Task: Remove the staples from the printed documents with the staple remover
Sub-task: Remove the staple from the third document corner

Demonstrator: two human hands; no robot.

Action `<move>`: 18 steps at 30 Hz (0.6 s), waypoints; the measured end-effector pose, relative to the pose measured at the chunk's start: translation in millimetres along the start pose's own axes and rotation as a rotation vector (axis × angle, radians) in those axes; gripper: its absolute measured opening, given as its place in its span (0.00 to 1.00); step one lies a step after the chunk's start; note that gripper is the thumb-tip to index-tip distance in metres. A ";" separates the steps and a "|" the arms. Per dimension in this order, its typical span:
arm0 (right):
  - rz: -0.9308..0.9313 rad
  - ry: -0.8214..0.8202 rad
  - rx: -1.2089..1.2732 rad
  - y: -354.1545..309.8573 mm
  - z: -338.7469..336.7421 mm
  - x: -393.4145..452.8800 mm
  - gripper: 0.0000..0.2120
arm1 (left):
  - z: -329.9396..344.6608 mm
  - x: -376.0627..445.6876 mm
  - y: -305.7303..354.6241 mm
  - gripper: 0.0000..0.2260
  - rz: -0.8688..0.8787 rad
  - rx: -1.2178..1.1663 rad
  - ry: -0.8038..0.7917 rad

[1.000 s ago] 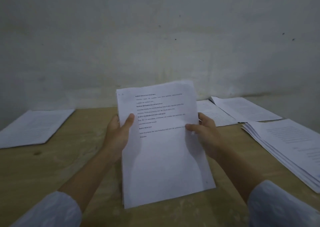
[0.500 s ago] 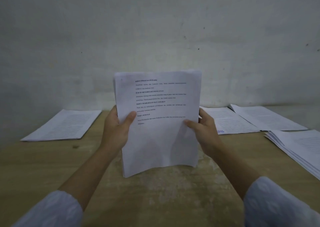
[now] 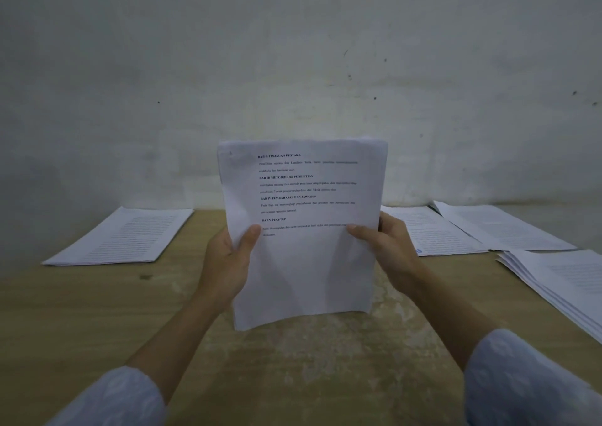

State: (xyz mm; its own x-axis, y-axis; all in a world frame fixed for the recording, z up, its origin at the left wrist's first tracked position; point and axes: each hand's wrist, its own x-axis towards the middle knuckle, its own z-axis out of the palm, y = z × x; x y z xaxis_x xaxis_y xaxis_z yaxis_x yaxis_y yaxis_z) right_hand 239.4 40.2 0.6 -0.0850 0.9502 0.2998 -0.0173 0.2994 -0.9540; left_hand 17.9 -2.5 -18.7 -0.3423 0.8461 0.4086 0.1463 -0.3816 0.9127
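Lifted and tipped upright since a second ago: the document, then slanting over the table, now held nearly vertical, bottom edge low over the wood, possibly tapping it; contact not certain. Squared up, by the look of it, sheets aligned at the top edge.

Far left, flat on the table and well apart from the hands: one set of printed pages, in the same spot relative to the table.

Next, the left hand, gripping the document's left edge, thumb across the front of the page, fingers curled behind and hidden. Same grip as before, only raised.

Centre: the held document itself, headed text legible in bold, a small dark mark near the top left corner, perhaps the staple or its hole; too small to tell.

Then the right hand, gripping the right edge likewise, thumb on the front, fingers behind.

Right of that, lying flat: two overlapping sets of papers, and further right a thicker fanned stack running off the edge of view.

No staple remover in view anywhere. Likely meaning for the task: a bundle being straightened or inspected, either ahead of pulling its staple or after; impossible to say which from here.
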 end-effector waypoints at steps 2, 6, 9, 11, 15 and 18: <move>-0.034 0.031 0.024 -3.6 1.0 3.6 0.10 | -1.4 0.6 -0.5 0.05 0.014 0.021 -0.011; -0.043 0.045 -0.010 -6.1 4.9 4.5 0.08 | -5.3 8.4 8.5 0.06 0.013 0.069 -0.032; -0.040 0.048 -0.031 -4.7 4.6 3.2 0.09 | -3.8 25.3 28.6 0.06 0.106 0.094 0.015; -0.031 0.050 -0.039 -7.1 3.9 3.6 0.08 | -1.0 34.7 44.3 0.05 0.149 0.087 0.038; -0.038 0.111 0.050 -21.5 -2.6 6.9 0.07 | 5.9 38.0 58.0 0.07 0.157 0.100 0.029; -0.052 0.124 0.070 -30.3 -10.4 9.2 0.08 | 7.4 35.8 61.3 0.07 0.134 0.076 0.015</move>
State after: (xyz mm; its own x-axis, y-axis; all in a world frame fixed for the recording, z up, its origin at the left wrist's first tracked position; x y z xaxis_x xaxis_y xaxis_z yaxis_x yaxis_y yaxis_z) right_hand 249.4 40.8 32.4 0.0412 0.9384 0.3430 -0.0879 0.3454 -0.9343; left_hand 21.5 7.1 52.0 -0.3292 0.7834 0.5272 0.2611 -0.4611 0.8481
